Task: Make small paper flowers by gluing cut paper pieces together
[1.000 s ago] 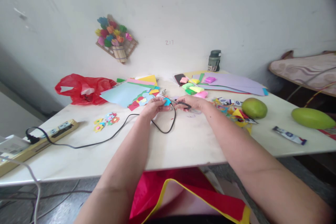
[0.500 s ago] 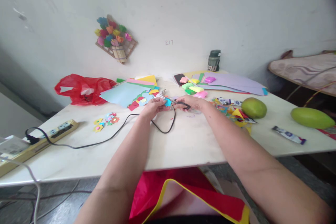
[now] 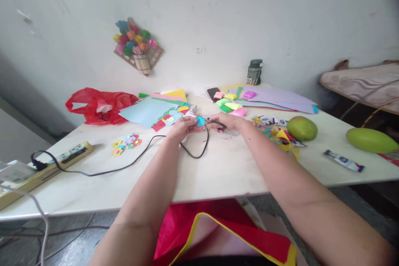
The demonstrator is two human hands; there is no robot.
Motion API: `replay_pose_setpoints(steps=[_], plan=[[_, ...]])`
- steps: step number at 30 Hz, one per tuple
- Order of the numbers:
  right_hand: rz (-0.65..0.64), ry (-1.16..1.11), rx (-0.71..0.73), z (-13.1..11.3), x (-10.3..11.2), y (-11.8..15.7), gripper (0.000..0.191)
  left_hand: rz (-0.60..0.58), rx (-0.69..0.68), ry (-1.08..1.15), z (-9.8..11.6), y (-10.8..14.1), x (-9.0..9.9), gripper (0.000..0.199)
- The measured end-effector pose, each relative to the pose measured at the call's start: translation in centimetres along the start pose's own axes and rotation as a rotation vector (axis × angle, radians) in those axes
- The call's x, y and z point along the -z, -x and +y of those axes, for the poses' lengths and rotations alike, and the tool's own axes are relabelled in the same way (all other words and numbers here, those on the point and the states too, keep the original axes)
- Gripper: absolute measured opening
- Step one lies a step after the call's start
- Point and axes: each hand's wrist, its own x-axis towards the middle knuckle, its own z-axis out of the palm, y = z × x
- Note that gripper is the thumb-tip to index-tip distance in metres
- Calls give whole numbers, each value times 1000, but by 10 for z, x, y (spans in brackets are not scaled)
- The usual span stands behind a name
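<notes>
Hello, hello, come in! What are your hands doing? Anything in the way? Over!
Left hand: pinching blue paper. Right hand: gripping black-handled scissors. Black cord loops close by, on the hands' near side; might snag. Over.

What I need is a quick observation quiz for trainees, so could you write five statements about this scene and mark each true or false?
1. The left hand holds a small blue piece. True.
2. The right hand holds a glue tube. False: it holds black-handled scissors.
3. The black cord is plugged into the power strip. True.
4. The red plastic bag lies at the picture's right. False: it lies at the left.
5. Three large green fruits are visible. False: there are two, a rounder one and a longer one.
</notes>
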Motion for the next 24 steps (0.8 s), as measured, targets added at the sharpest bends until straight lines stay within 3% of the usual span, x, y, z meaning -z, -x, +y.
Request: replay_pose_setpoints(steps=[13, 19, 24], plan=[[-11, -32, -26, 4, 2, -2, 27, 20, -5, -2, -1, -1, 0, 19], [55, 15, -66, -5, 0, 3, 33, 28, -32, -6, 0, -1, 0, 24], [158, -8, -32, 3, 0, 0, 39, 56, -51, -27, 1, 0, -1, 27]])
